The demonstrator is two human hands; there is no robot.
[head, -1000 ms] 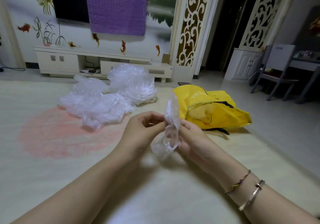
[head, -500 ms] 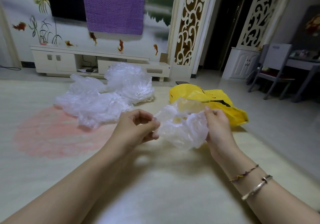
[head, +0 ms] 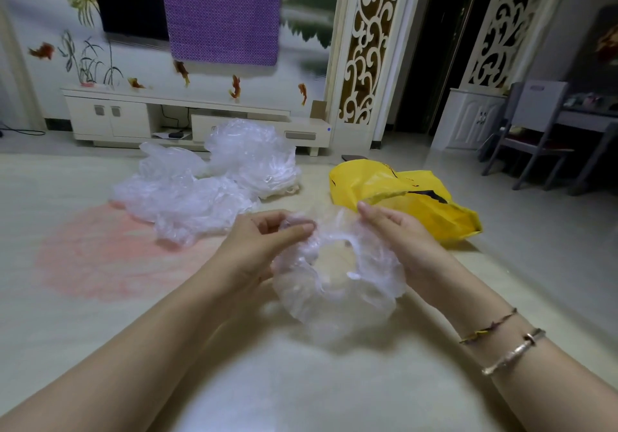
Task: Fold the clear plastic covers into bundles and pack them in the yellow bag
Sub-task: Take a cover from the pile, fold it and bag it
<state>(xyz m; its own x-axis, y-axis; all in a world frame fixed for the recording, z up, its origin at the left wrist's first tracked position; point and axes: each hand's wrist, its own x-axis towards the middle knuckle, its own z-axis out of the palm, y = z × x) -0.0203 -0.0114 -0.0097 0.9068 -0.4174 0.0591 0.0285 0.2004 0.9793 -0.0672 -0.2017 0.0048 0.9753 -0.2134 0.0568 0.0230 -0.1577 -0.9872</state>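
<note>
I see my left hand (head: 264,247) and right hand (head: 404,241) pinching the elastic-rimmed clear plastic cover (head: 337,284) stretched open between both grips.

Clear cover (head: 337,291) open; yellow bag (head: 401,194) apparently slumped.

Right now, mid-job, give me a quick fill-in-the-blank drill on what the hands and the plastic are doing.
1. Both hands grip one clear plastic cover, opened into a ____ shape.
2. The yellow bag lies beyond the ____ hand.
3. The pile of covers sits beyond the ____ hand.
4. The right wrist wears ____ bracelets.

Missing words: ring; right; left; two
</note>
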